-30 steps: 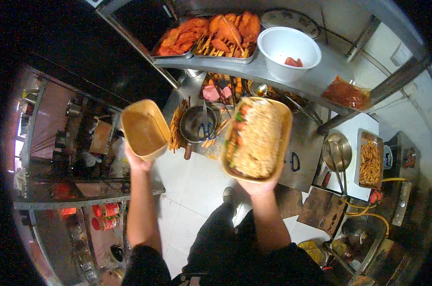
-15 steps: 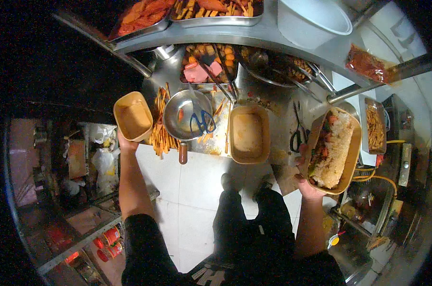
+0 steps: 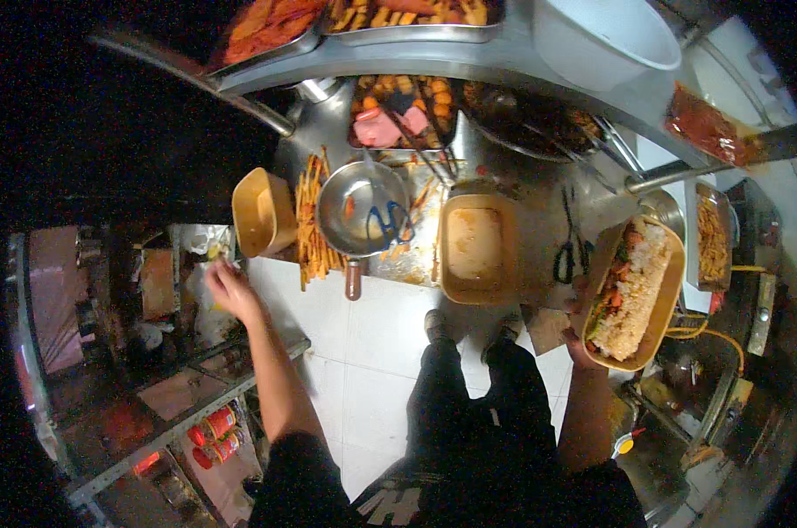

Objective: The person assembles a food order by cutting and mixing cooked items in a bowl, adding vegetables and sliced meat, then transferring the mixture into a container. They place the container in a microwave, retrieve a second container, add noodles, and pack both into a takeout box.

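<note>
A person at a steel food counter [image 3: 539, 202], seen from above, w/ the right hand [image 3: 583, 330] gripping the near end of a tan oblong takeaway tray filled w/ rice, noodles and orange-red toppings [image 3: 631, 295], held tilted off the counter's right edge, over the floor. The left hand [image 3: 227, 286] hangs free at the left, fingers loosely curled and grasping nothing, just below an empty tan paper tray [image 3: 262, 211] that sits at the counter's left end. Between them: a row of fries [image 3: 310, 220] beside a round steel pan w/ blue-handled tongs [image 3: 363, 211], and a second tan tray w/ a thin layer of sauce [image 3: 477, 246] at the counter front. Judged from this: the loaded tray is heavy on one grip, so it wants levelling and a hand underneath, approx. mid-base, before it goes anywhere; the free left hand is well apart from it.
</note>
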`<move>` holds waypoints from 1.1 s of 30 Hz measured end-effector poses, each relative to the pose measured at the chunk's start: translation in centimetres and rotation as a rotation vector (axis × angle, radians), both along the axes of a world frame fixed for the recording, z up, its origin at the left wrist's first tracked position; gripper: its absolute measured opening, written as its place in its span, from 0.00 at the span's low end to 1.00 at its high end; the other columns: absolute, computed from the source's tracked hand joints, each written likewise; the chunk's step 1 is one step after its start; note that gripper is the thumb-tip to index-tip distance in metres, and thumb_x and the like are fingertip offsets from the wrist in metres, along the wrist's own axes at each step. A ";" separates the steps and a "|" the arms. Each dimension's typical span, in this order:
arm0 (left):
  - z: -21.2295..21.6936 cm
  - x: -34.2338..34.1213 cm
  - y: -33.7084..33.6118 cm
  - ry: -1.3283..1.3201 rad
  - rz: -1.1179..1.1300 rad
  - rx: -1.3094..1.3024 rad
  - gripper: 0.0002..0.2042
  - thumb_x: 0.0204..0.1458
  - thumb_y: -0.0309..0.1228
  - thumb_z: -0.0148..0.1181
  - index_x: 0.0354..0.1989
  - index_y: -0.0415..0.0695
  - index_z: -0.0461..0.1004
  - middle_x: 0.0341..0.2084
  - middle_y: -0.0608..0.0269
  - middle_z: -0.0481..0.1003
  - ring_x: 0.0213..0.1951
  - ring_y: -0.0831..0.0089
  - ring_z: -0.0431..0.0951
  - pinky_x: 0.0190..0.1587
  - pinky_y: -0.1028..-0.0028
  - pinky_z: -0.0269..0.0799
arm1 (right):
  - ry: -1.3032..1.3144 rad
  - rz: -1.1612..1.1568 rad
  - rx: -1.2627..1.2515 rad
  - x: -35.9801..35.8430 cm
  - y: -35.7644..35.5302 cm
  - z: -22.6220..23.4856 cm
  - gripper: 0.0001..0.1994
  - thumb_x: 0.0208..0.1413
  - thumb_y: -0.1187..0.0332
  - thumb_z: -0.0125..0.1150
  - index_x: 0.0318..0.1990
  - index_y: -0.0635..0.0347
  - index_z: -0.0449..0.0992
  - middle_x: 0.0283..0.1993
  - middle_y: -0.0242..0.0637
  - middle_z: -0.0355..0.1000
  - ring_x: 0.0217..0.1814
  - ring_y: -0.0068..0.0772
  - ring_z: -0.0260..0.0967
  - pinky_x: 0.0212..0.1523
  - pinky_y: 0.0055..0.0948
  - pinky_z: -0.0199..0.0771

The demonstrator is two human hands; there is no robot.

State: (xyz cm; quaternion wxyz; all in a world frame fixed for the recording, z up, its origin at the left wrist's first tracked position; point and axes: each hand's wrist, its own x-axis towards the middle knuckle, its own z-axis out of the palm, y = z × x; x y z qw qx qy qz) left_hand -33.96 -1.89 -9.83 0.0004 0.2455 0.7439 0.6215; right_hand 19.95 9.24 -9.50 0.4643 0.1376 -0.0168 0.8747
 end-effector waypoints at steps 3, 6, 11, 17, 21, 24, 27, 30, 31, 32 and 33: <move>1.8 15.6 -0.3 -0.514 -0.422 0.047 0.11 0.66 0.37 0.49 0.39 0.41 0.72 0.33 0.63 0.73 0.32 0.76 0.74 0.33 0.74 0.71 | -0.004 0.000 -0.010 1.1 0.3 -0.4 0.37 0.62 0.47 0.53 0.73 0.52 0.49 0.74 0.47 0.45 0.68 0.54 0.52 0.55 0.63 0.72; -0.9 26.6 1.8 -0.537 -0.627 -0.294 0.07 0.58 0.29 0.62 0.42 0.42 0.73 0.37 0.61 0.75 0.37 0.74 0.77 0.37 0.75 0.76 | -0.044 -0.012 -0.056 2.5 0.4 -0.5 0.37 0.62 0.46 0.52 0.73 0.52 0.49 0.74 0.47 0.46 0.68 0.54 0.53 0.55 0.63 0.71; -4.5 28.3 5.2 -0.239 -0.607 -0.311 0.04 0.55 0.24 0.61 0.32 0.38 0.73 0.32 0.61 0.74 0.31 0.76 0.73 0.36 0.73 0.71 | -0.083 -0.023 -0.080 4.6 0.9 -0.4 0.37 0.62 0.45 0.51 0.72 0.52 0.50 0.73 0.47 0.47 0.68 0.54 0.54 0.57 0.62 0.71; -0.4 30.4 4.4 -1.345 -0.812 0.244 0.16 0.59 0.27 0.54 0.55 0.42 0.67 0.55 0.56 0.71 0.57 0.61 0.73 0.59 0.55 0.70 | -0.123 -0.033 -0.077 6.9 1.8 -0.8 0.37 0.61 0.43 0.49 0.72 0.53 0.52 0.73 0.48 0.49 0.68 0.54 0.55 0.58 0.61 0.70; 2.1 34.1 3.6 -1.235 -0.961 0.340 0.36 0.56 0.41 0.60 0.70 0.38 0.52 0.65 0.52 0.63 0.65 0.53 0.64 0.68 0.50 0.58 | -0.172 -0.053 -0.065 7.6 2.4 -1.1 0.37 0.61 0.42 0.48 0.72 0.53 0.52 0.73 0.48 0.50 0.68 0.55 0.56 0.59 0.60 0.69; 2.8 35.9 3.1 -1.352 -0.985 0.319 0.35 0.58 0.46 0.57 0.69 0.39 0.56 0.65 0.50 0.63 0.64 0.52 0.66 0.66 0.51 0.61 | -0.208 -0.044 -0.047 7.5 2.7 -1.4 0.37 0.61 0.41 0.47 0.71 0.53 0.53 0.72 0.48 0.51 0.68 0.55 0.57 0.60 0.60 0.69; 2.4 36.9 3.0 -1.461 -0.910 0.443 0.32 0.61 0.49 0.51 0.68 0.41 0.58 0.64 0.51 0.65 0.62 0.53 0.68 0.64 0.51 0.64 | -0.238 -0.032 -0.027 7.0 2.7 -1.7 0.38 0.61 0.40 0.47 0.71 0.54 0.53 0.72 0.48 0.52 0.68 0.55 0.57 0.60 0.60 0.68; 1.3 37.2 3.0 -1.427 -0.809 0.398 0.32 0.63 0.47 0.50 0.68 0.37 0.56 0.64 0.51 0.65 0.63 0.55 0.67 0.64 0.54 0.64 | -0.275 -0.013 0.011 6.4 2.3 -2.0 0.38 0.61 0.39 0.46 0.71 0.54 0.54 0.72 0.48 0.53 0.68 0.55 0.58 0.61 0.59 0.68; 0.8 37.2 3.0 -1.417 -0.796 0.409 0.33 0.63 0.47 0.50 0.69 0.36 0.55 0.64 0.51 0.65 0.63 0.55 0.67 0.65 0.56 0.63 | -0.284 -0.010 0.030 6.2 2.1 -2.1 0.38 0.60 0.39 0.46 0.71 0.54 0.54 0.72 0.48 0.53 0.68 0.55 0.58 0.61 0.59 0.67; 0.3 37.1 3.1 -1.399 -0.773 0.454 0.31 0.62 0.47 0.52 0.66 0.36 0.60 0.61 0.50 0.68 0.60 0.55 0.71 0.63 0.55 0.67 | -0.290 -0.008 0.047 5.9 2.0 -2.2 0.38 0.60 0.39 0.45 0.71 0.54 0.54 0.72 0.48 0.53 0.68 0.55 0.58 0.62 0.59 0.67; -0.2 36.8 3.1 -1.410 -0.830 0.497 0.32 0.61 0.47 0.52 0.66 0.36 0.61 0.61 0.49 0.68 0.60 0.54 0.71 0.62 0.55 0.67 | -0.296 -0.004 0.061 5.7 1.8 -2.3 0.38 0.60 0.39 0.45 0.71 0.54 0.54 0.72 0.48 0.54 0.68 0.55 0.58 0.62 0.59 0.67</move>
